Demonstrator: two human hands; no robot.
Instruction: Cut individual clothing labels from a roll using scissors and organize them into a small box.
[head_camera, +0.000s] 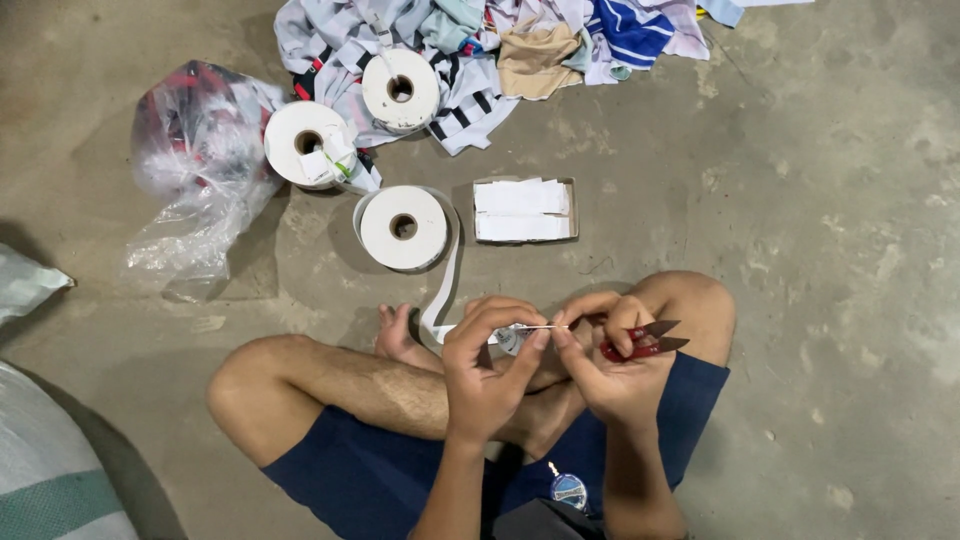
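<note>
I sit cross-legged on a concrete floor. My left hand (487, 355) pinches the end of a white label tape (447, 290) that runs from the nearest white roll (403, 227). My right hand (612, 352) pinches the same strip between thumb and forefinger and also holds small red thread snips (645, 340), blades pointing right. The strip is stretched flat between both hands above my crossed legs.
Two more white rolls (303, 142) (400, 88) lie farther off beside a heap of clothes (520, 40). A small box of cut white labels (523, 210) sits ahead. A clear plastic bag (195, 160) lies left, woven sacks (45, 470) at the left edge.
</note>
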